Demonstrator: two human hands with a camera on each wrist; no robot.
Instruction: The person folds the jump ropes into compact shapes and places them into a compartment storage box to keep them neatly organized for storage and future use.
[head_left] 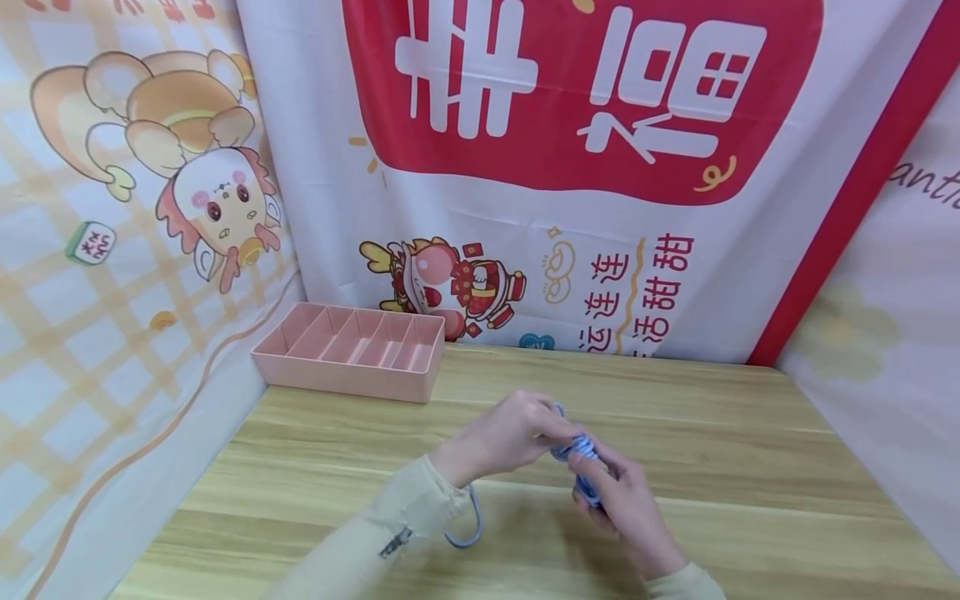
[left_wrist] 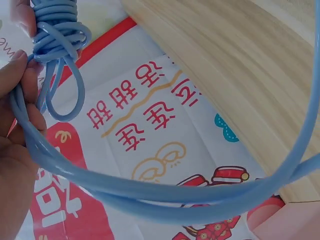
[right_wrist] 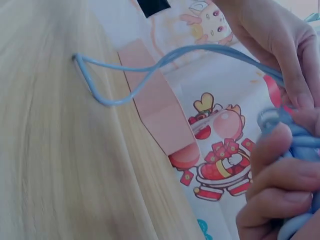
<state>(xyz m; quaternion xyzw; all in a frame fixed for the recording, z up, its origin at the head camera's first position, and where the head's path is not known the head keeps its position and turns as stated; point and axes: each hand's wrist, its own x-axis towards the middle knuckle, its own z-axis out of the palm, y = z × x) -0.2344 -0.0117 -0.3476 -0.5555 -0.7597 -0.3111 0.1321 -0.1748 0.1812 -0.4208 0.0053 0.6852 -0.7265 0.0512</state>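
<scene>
A glossy blue cord [head_left: 587, 483] is wound into a tight bundle between the two hands, over the middle right of the table. My right hand [head_left: 622, 496] grips the bundle, its fingers curled round the coils [right_wrist: 302, 137] in the right wrist view. My left hand [head_left: 517, 429] pinches the doubled cord right at the bundle's end, as the left wrist view shows. A small loop [left_wrist: 80, 95] sticks out below the windings. From the left hand a long doubled tail [left_wrist: 150, 192] sweeps away under the wrist and ends in a bend [head_left: 468, 537].
A pink divided tray [head_left: 345, 379] stands at the table's back left corner, against the printed cloth walls. The wood-grain table [head_left: 712, 433] reaches back to the rear cloth [head_left: 480, 200], which bears red lettering and cartoon figures.
</scene>
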